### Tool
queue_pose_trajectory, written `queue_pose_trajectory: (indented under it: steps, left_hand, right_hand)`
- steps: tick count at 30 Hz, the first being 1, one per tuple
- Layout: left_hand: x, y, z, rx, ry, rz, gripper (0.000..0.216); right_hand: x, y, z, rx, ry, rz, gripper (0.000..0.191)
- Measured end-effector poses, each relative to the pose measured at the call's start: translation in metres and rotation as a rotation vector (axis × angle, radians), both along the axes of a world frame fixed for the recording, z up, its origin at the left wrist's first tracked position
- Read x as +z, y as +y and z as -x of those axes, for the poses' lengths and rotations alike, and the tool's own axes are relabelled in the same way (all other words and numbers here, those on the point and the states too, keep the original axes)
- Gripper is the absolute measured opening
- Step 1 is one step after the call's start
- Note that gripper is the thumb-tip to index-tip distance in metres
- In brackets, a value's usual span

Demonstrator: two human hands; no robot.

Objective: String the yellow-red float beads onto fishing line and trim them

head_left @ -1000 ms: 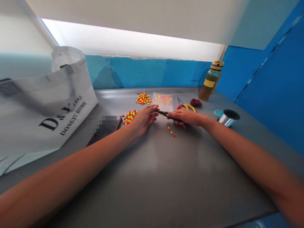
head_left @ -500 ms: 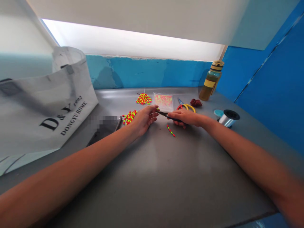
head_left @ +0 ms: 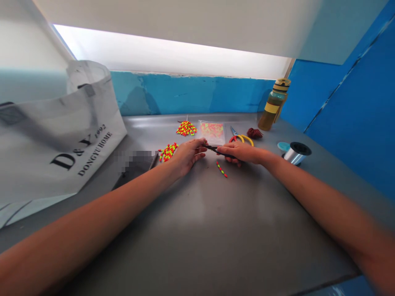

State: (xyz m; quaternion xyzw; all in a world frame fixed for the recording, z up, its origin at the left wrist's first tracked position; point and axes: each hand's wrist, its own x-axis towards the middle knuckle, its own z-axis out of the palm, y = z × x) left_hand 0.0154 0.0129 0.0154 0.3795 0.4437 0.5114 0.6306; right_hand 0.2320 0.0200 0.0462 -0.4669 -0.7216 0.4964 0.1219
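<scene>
My right hand [head_left: 240, 152] is closed round a thin dark tool [head_left: 216, 151] whose tip points left at my left hand [head_left: 187, 154]. The left hand's thumb and fingers pinch at the tool's tip, on something too small to make out. A short string of red and yellow-green beads [head_left: 221, 169] lies on the grey table [head_left: 200, 230] just below the two hands. A heap of the same beads [head_left: 168, 151] sits left of my left hand, and another heap [head_left: 187, 128] lies farther back.
A clear bag of beads [head_left: 212, 132], yellow-handled scissors [head_left: 241, 138] and a dark red bundle [head_left: 254, 133] lie behind the hands. A bottle [head_left: 274, 105] stands at the back right, a spool of clear line [head_left: 295, 153] to the right. A large white printed bag [head_left: 58, 131] fills the left.
The hands have barely moved; the left hand's fingers have closed slightly at the tool's tip.
</scene>
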Motion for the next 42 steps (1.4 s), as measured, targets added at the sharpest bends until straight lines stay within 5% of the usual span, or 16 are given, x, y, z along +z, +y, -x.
queue_pose_trajectory:
  steps: [22, 31, 36, 42]
  left_hand:
    - [0.004, -0.003, 0.001, -0.028, 0.014, 0.024, 0.007]
    - [0.003, -0.004, 0.001, 0.044, -0.001, 0.035, 0.004]
    - [0.002, -0.002, 0.001, 0.12, -0.037, -0.027, 0.005]
    - [0.002, -0.002, 0.0, 0.121, -0.124, -0.066, 0.004]
  right_hand:
    - [-0.005, 0.002, 0.001, 0.011, -0.098, -0.091, 0.057]
    - [0.02, -0.001, -0.009, 0.002, -0.27, -0.248, 0.064]
    - [0.032, -0.002, -0.015, -0.077, -0.318, -0.207, 0.066]
    - [0.037, -0.015, -0.005, 0.054, -0.381, -0.111, 0.049]
